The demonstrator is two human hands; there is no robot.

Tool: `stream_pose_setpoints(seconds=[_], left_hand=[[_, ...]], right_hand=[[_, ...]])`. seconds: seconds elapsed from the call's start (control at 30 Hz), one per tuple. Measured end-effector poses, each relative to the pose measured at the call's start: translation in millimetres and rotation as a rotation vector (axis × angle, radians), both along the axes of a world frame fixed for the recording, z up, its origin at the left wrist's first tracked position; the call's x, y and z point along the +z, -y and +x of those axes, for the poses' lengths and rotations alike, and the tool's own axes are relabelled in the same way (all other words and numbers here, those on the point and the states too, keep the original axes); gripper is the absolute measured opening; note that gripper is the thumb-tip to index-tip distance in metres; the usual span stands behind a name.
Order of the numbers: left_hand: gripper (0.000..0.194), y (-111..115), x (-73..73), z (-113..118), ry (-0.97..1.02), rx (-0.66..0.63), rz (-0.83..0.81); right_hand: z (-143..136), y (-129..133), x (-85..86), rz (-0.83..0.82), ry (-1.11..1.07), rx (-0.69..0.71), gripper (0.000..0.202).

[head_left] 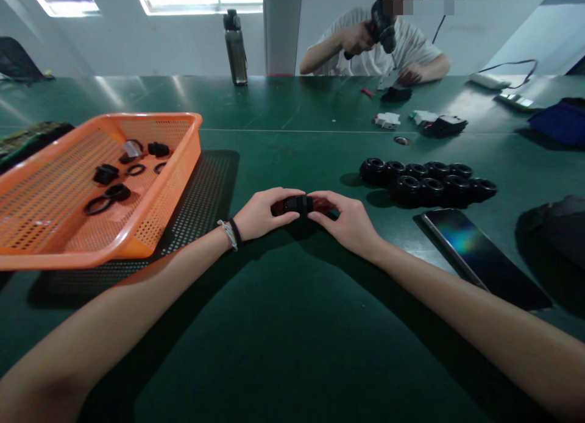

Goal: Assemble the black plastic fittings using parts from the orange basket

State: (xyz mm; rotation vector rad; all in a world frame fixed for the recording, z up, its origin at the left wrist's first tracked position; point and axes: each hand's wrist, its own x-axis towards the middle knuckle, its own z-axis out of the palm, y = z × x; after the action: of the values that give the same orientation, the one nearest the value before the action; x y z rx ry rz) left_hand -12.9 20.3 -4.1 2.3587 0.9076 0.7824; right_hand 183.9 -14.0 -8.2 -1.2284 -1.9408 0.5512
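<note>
head view: a small black part (298,204) is lying directly between the fingers of the two hands, just above the green surface (292,337); whether its underside is touching that surface, one cannot tell. its long axis is running from left to right, roughly along the line joining the two sets of fingertips. the left hand (261,216) is pinching the part between thumb and forefinger, with the thumb on the near side and the forefinger on the far side, and is covering the greater share of its length. the right hand (351,220) is meeting the opposite end, its thumb and forefinger curving toward each other and their tips pressing close at that end. both hands are thus touching the part, the left appearing to be the nearer to its middle; whether the part is one piece or two joined pieces is remaining unclear at this scale. to the left of the fingers and farther out, an orange basket (94,259) is holding loose black fittings (105,174) and black rings (97,205). to the right of the fingers, glossy black pieces (432,188) are standing grouped in two rows, and a phone (482,252) is lying flat, nearer the right forearm.
</note>
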Motion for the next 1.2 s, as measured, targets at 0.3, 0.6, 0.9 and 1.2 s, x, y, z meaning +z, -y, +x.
stream_pose_setpoints(seconds=[0.3, 0.6, 0.9, 1.2], left_hand=[[0.037, 0.2, 0.7, 0.5, -0.001, 0.004, -0.007], [0.037, 0.0, 1.1, 0.8, -0.009, 0.008, -0.021], [0.037, -0.3, -0.1, 0.8, -0.015, 0.013, -0.039], [0.038, 0.4, 1.0, 0.9, -0.024, 0.011, -0.027]], right_hand=[[-0.4, -0.4, -0.4, 0.006, 0.018, -0.007, 0.022], [-0.2, -0.8, -0.2, 0.009, 0.035, -0.019, 0.022], [-0.8, -0.6, 1.2, -0.011, 0.051, -0.022, 0.020], [-0.9, -1.3, 0.1, -0.018, 0.068, -0.031, 0.022]])
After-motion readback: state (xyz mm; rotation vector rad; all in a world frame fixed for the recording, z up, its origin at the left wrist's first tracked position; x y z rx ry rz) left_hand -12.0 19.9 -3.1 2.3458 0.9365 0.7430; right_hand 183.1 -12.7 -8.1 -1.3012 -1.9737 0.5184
